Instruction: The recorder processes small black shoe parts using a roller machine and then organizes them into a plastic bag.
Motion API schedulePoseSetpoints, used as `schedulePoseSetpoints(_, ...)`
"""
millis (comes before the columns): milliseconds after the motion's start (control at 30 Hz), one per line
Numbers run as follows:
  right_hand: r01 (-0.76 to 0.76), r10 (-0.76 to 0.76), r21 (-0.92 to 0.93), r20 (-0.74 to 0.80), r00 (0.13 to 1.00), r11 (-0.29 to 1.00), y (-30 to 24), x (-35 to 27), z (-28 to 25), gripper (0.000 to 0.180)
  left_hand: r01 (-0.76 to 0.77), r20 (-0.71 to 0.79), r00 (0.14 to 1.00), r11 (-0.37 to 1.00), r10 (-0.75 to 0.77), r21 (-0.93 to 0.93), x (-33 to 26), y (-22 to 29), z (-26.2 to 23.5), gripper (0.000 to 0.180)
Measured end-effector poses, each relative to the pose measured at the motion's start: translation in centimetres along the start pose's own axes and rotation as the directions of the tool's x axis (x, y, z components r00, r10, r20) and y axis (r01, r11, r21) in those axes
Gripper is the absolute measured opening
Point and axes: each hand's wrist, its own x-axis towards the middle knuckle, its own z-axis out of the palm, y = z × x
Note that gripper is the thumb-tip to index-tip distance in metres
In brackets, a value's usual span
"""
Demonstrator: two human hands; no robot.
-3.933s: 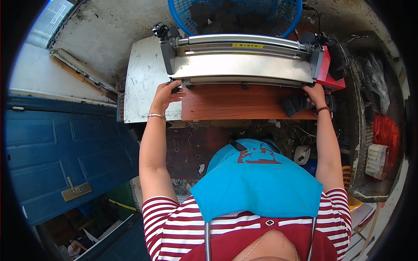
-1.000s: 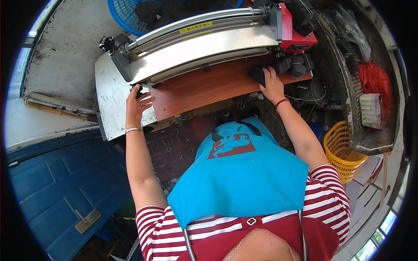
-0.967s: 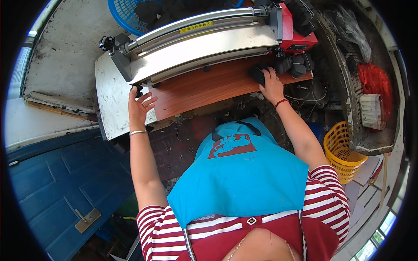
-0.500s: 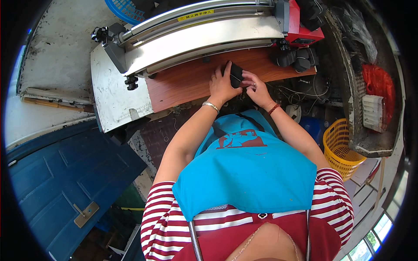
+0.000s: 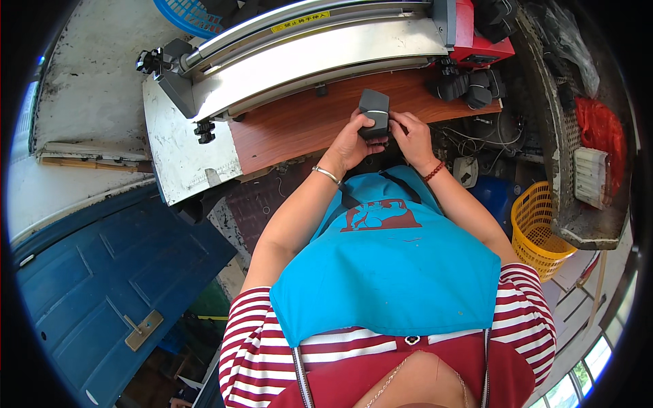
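Note:
A dark grey stack of flat pieces (image 5: 374, 103), crossed by a thin light band (image 5: 375, 112), is raised at the near edge of the brown wooden board. My left hand (image 5: 354, 141) is closed around its lower left part, thumb on the front face and fingers underneath. At the stack's right edge is my right hand (image 5: 412, 141), its thumb and fingers drawn together beside the end of the band. What these fingertips pinch, if anything, is too small to make out.
A long roller machine (image 5: 313, 51) with a red end housing (image 5: 479, 51) stands behind the brown board (image 5: 292, 132). Several dark bundles (image 5: 478, 92) lie at the board's right end. Yellow basket (image 5: 541, 234) and loose cables (image 5: 486, 139) are to the right; a blue door (image 5: 115, 272) is at left.
The stack has been lifted and turned so its banded face shows. My left hand has shifted from lying over its side to gripping it from below; my right fingers have closed in at its edge.

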Motion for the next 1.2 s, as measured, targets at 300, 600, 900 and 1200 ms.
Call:
schedulePoseSetpoints(300, 0.064, -0.062, -0.053, 0.040, 0.997, 0.997, -2.0, 1.3, -0.4, 0.009, 0.077, 0.084, 0.994, 0.987, -0.065, -0.142, -0.8, -0.7, -0.4, 0.047)
schedulePoseSetpoints(600, 0.275, -0.279, -0.215, 0.013, 0.960, 0.937, -3.6, 1.4, -0.1, 0.007, 0.026, 0.032, 0.999, 0.989, -0.022, -0.148, -1.9, -1.0, -0.5, 0.045)
schedulePoseSetpoints(900, -0.290, 0.175, 0.573, 0.248, 0.953, 0.767, -3.2, 1.3, -0.9, 0.004, 0.028, 0.111, 0.994, 0.981, -0.007, -0.193, -2.7, -0.3, -1.3, 0.050)
schedulePoseSetpoints(1200, -0.250, 0.086, 0.557, 0.303, 0.949, 0.792, -4.3, 3.8, -3.0, 0.016, 0.083, 0.179, 0.980, 0.996, -0.089, 0.039, -3.7, -0.4, -0.1, 0.052)
